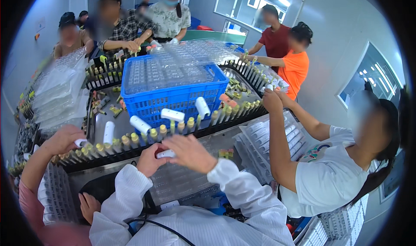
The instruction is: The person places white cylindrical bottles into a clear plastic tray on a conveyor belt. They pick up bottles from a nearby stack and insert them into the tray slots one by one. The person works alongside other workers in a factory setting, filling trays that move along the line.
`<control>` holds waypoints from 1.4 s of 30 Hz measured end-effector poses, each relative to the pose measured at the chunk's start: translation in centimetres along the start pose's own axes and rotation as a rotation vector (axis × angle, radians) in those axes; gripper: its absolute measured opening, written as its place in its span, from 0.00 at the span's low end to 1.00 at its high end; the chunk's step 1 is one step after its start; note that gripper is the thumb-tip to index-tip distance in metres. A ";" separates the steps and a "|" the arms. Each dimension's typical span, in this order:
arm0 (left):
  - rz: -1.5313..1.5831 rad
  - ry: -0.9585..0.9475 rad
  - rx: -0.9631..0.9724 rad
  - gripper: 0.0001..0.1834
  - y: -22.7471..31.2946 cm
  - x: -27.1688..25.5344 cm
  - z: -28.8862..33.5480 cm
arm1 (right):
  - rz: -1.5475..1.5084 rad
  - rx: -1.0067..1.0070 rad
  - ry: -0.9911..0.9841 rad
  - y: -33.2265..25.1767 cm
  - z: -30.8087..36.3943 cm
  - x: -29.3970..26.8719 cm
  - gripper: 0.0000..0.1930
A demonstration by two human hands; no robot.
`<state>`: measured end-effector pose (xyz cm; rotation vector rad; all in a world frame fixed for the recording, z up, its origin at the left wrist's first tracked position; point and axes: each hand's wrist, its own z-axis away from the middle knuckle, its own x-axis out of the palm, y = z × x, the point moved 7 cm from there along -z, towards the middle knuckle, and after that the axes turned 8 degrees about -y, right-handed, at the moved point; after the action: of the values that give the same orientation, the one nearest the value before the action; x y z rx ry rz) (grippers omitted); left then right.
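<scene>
Between my two hands, above the near tray, is a small white plastic casing (166,153). My left hand (148,160) is closed around its left end. My right hand (190,153) reaches over its right end; the fingers are blurred, so I cannot make out whether they grip. Just beyond my hands runs a black rack (125,153) lined with upright sticks with yellowish tips (163,130). Several similar white casings (140,124) rest tilted on or against these sticks. Another white casing (109,132) leans farther left.
A blue crate (173,99) heaped with clear plastic trays stands beyond the rack. Clear trays are stacked at left (60,90) and right (268,142). A co-worker's hand (65,140) works close on my left; another co-worker (329,172) sits at right. Others stand around the table.
</scene>
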<state>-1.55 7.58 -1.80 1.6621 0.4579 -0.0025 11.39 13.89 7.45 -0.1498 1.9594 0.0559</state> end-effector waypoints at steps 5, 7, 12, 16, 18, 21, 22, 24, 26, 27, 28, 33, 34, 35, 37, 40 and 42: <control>0.115 -0.131 -0.023 0.23 0.3 2.3 0.0 | -0.041 0.195 -0.157 1.1 4.2 4.6 0.30; 0.145 -0.067 -0.033 0.23 -0.2 2.0 0.0 | -0.085 0.235 -0.034 2.8 4.9 2.2 0.28; -0.648 0.139 -0.038 0.22 -6.7 -1.2 1.4 | 0.149 0.422 0.400 12.2 6.3 -8.4 0.25; -0.988 0.108 -0.193 0.21 -12.3 -1.5 3.1 | 0.148 0.861 0.261 18.9 7.7 -9.9 0.24; -0.979 0.078 -0.305 0.20 -16.0 -1.3 2.8 | -0.019 0.928 0.318 20.3 8.8 -8.5 0.24; -1.028 0.025 -0.360 0.20 -15.6 -0.9 2.0 | -0.209 0.981 0.473 22.4 11.0 -6.3 0.24; -1.010 0.006 -0.365 0.19 -14.8 -0.7 1.8 | -0.259 0.984 0.531 22.4 11.0 -6.3 0.24; -0.988 -0.035 -0.369 0.19 -12.7 -0.5 1.2 | -0.313 1.013 0.665 23.7 12.5 -7.1 0.23; -1.023 -0.091 -0.357 0.19 -11.2 -0.1 0.4 | -0.349 0.992 0.852 26.5 15.2 -7.8 0.23; -1.036 -0.111 -0.366 0.18 -11.1 -0.1 0.4 | -0.379 1.068 0.803 26.3 15.1 -8.7 0.22; -1.083 -0.088 -0.274 0.19 -10.8 0.0 0.6 | -0.384 1.123 0.770 27.1 15.5 -8.7 0.22; -1.068 0.048 0.083 0.20 -8.0 1.6 0.8 | -0.278 1.325 0.705 31.3 18.1 -7.9 0.24; -0.961 0.055 0.006 0.20 -7.3 1.5 0.8 | -0.241 1.361 0.665 31.7 17.2 -7.7 0.24; -0.853 0.063 -0.069 0.20 -6.4 1.4 0.8 | -0.203 1.398 0.624 32.1 16.3 -7.5 0.25; -0.715 0.099 -0.095 0.18 -4.4 1.5 0.6 | -0.101 1.421 0.500 32.6 14.0 -7.4 0.23; -0.562 0.168 -0.062 0.18 -3.8 1.1 1.3 | -0.051 1.425 0.374 31.5 10.4 -6.9 0.21; -0.489 0.226 -0.092 0.19 -4.2 0.3 1.8 | -0.031 1.407 0.236 29.8 8.2 -6.8 0.20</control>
<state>-2.08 6.20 -6.13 1.4303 1.0131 -0.1541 17.50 44.82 9.64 0.7577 1.7988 -1.3648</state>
